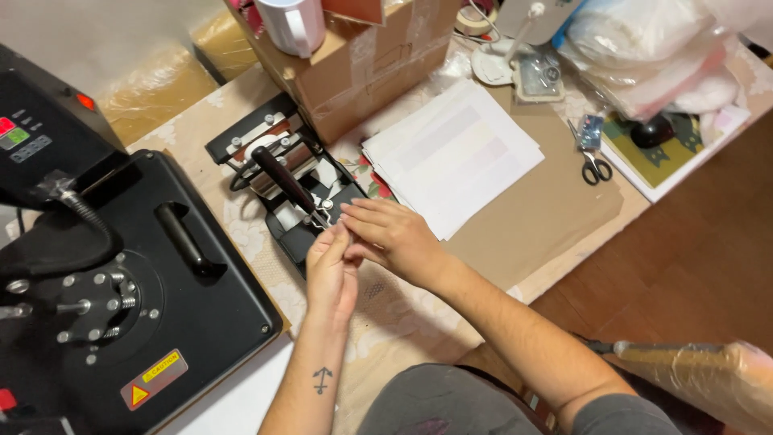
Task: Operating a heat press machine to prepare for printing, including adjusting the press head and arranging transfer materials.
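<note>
Head view: left hand (332,270) and right hand (392,234) pinch together over something too small to identify.

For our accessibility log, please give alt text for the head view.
Two bare hands, left hand and right hand, meet fingertip to fingertip beside a small black metal mug press. A large black heat press sits left; white paper sheets lie right.
</note>
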